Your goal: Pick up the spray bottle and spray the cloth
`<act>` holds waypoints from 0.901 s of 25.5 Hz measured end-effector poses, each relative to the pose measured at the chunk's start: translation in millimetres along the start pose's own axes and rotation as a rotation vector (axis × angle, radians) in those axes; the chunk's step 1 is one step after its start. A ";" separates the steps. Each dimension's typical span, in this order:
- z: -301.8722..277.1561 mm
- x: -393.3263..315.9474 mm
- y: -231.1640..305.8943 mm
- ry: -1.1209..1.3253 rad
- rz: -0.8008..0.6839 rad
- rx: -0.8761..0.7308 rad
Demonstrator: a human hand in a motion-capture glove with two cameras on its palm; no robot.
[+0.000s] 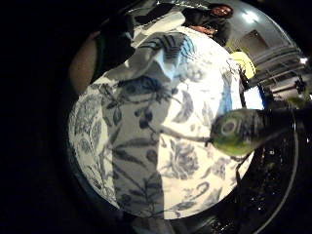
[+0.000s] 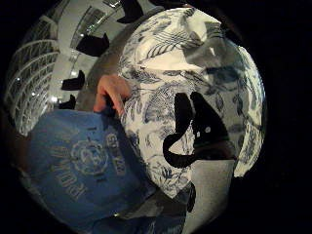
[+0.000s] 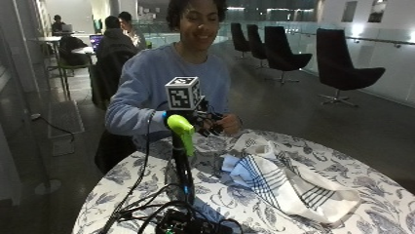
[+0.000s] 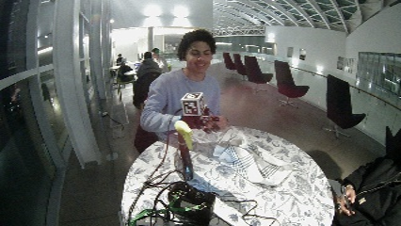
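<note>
The gloved right hand (image 3: 206, 123) is raised over the table's edge on the person's side, close to the chest, and holds nothing of the task's things. Whether it is open or closed cannot be told from any view. The bare left hand (image 3: 228, 125) is just beside it, at the same height.

Forward of the right hand, slightly to its own right side, the spray bottle (image 3: 181, 156) stands upright on the table (image 3: 363, 165), apart from the hand. It has a dark body and a yellow-green spray head (image 3: 180, 127). The little finger side palm view shows that head (image 1: 234, 130) from above, against the patterned tabletop.

Forward of the hand and to its left, the cloth (image 3: 285, 183), white with dark blue stripes, lies crumpled on the table. It is near the bottle without touching it, and neither hand touches it.

The round table carries a blue-and-white floral cover, on which both bottle and cloth rest.
</note>
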State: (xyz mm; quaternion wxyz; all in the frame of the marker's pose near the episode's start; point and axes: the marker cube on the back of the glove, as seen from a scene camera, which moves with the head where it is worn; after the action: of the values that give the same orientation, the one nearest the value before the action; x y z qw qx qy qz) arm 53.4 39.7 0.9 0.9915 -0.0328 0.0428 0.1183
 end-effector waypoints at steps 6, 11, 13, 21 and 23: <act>-14.4 24.1 46.9 -0.097 0.130 0.087; -17.5 53.5 74.5 -0.239 0.254 0.148; -17.4 70.3 80.0 -0.307 0.299 0.178; -15.7 139.6 81.3 -0.599 0.503 0.303; -13.5 157.5 80.3 -0.692 0.561 0.365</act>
State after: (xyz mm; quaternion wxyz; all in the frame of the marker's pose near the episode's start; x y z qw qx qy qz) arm 185.8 153.1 -31.4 0.8670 0.1958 -0.2624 0.3756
